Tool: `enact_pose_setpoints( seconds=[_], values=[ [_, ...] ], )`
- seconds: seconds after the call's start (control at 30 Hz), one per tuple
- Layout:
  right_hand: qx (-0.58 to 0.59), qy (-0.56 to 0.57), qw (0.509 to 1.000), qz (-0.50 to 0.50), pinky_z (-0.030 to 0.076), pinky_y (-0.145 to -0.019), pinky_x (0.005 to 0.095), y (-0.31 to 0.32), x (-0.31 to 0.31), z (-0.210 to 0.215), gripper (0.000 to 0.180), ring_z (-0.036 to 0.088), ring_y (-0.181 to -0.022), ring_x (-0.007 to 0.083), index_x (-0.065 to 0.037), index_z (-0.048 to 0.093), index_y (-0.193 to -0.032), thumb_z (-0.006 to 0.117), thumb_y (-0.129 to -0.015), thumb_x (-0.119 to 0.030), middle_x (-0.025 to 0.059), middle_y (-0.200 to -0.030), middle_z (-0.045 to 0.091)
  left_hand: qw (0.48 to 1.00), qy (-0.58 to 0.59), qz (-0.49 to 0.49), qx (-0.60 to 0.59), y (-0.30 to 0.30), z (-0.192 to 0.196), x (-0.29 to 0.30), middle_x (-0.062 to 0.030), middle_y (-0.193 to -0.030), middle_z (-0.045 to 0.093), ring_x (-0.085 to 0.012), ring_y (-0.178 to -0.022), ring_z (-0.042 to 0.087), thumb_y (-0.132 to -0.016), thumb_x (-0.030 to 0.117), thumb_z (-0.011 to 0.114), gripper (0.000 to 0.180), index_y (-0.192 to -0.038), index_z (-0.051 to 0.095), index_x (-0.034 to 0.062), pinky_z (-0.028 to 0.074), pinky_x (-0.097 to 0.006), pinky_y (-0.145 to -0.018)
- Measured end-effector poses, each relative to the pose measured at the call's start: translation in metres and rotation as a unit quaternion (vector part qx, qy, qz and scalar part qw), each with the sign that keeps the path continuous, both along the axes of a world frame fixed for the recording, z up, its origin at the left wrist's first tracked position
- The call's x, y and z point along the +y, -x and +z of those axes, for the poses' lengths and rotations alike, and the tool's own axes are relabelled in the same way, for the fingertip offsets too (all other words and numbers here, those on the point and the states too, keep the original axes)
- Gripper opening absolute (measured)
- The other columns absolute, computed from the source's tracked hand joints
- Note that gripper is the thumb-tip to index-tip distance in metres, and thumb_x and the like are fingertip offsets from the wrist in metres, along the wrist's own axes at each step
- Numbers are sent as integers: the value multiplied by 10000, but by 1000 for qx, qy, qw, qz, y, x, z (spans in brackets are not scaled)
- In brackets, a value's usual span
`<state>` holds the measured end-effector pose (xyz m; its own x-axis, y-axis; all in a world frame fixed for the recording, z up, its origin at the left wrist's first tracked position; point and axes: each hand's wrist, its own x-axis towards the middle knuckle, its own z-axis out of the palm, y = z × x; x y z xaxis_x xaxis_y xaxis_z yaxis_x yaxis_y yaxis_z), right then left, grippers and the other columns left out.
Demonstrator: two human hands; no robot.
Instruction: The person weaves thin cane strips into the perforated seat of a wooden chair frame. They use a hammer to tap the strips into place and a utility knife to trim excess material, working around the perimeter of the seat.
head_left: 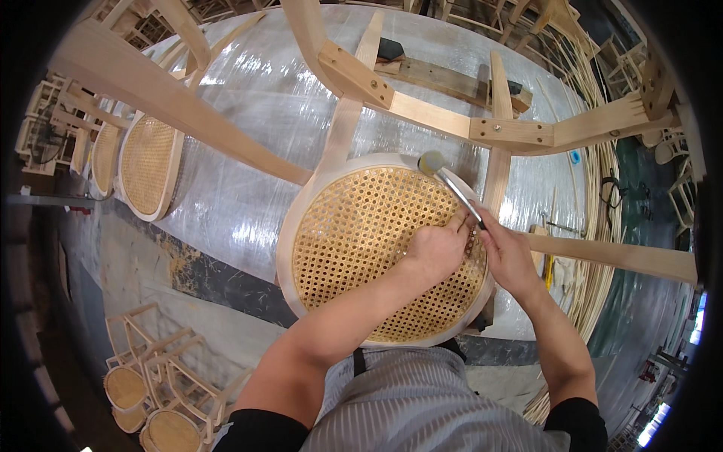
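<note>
My right hand [508, 250] is closed around the dark grip of a hammer [461, 194], its round head angled away from me over the far rim of the seat. My left hand [439, 247] rests on the woven cane panel [361, 233] with its fingers bent toward the right edge; I cannot tell whether they pinch anything small.

The panel lies directly in front of me, inside the round wooden seat rim [286, 256]. It spans the whole opening, and its mesh looks complete, so I judge the weaving itself done. What seems left is work along the border, on the right where my hands meet; how much of that edge is already fixed, I cannot make out.

Beyond the rim, the chair frame [429, 113] is already joined, with fasteners showing at its joints. It lies on the film-covered desk [237, 207], beside a bundle of long pale strips [602, 260] at the right. To the left stands another round cane seat [148, 166], its mesh also filled in.
</note>
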<state>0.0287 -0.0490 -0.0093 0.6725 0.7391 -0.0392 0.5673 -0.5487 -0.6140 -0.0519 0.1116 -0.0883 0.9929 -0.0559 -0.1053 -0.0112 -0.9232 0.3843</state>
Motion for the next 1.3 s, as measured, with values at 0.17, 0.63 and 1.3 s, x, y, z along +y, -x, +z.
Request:
enact_pose_setpoints(
  seconds=[0.17, 0.63, 1.3],
  values=[
    [-13, -110, 994, 7, 562, -911, 453, 7, 5, -6, 471, 732, -1089, 429, -102, 553, -1543, 576, -1073, -94, 321, -1221, 706, 1000, 5, 4, -16, 2, 4, 0, -133, -1739, 341, -243, -782, 797, -987, 180, 538, 667, -1630, 427, 46, 637, -402, -655],
    [20, -26, 995, -90, 564, -986, 448, 18, -30, -17, 448, 708, -1185, 420, -29, 560, -1511, 589, -1069, -94, 286, -1305, 696, 998, -54, 22, -36, 2, -5, -1, -65, -1754, 330, -175, -756, 778, -1054, 322, 546, 636, -1637, 433, 93, 603, -384, -584],
    [-21, -123, 986, -109, 592, -868, 453, 38, -29, 0, 472, 734, -1008, 439, -41, 569, -1507, 617, -1038, -66, 267, -1181, 731, 997, -62, -3, -36, 6, 10, 3, -96, -1693, 428, -211, -824, 782, -1078, 333, 520, 604, -1626, 440, 93, 627, -401, -630]
  ],
)
